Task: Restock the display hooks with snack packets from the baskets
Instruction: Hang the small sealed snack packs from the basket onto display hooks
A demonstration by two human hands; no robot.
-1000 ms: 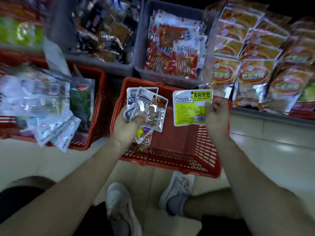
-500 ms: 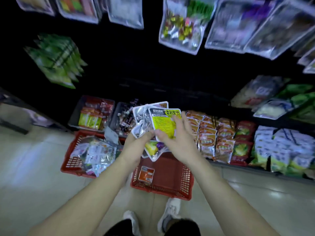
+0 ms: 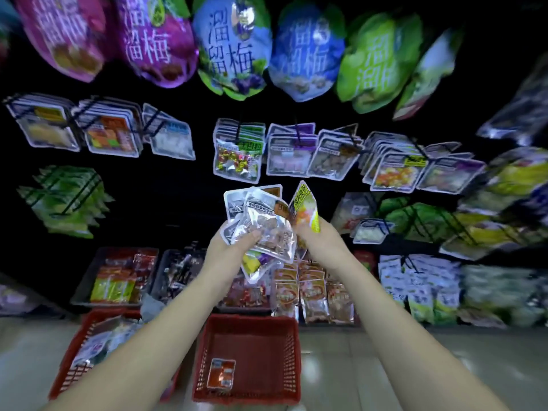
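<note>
My left hand (image 3: 229, 247) grips a fan of several clear snack packets (image 3: 261, 225) at chest height in front of the display. Beside it, my right hand (image 3: 318, 237) holds a yellow-labelled packet (image 3: 304, 207) upright, touching the right edge of the fan. Rows of packets hang on black display hooks (image 3: 238, 130) just above and behind both hands. Below, a red basket (image 3: 292, 345) on the floor holds one orange packet (image 3: 221, 373). A second red basket (image 3: 81, 330) at lower left is filled with clear packets.
Large purple, blue and green plum bags (image 3: 231, 48) hang along the top. Green packets (image 3: 68, 200) hang at the left. Grey bins (image 3: 89, 274) and standing orange packets (image 3: 314, 292) line the bottom shelf. Pale floor tiles (image 3: 430, 366) lie to the right.
The view has tilted up from the baskets to the hooks. Both hands have risen with their packets, and the yellow packet has turned edge-on beside the fan.
</note>
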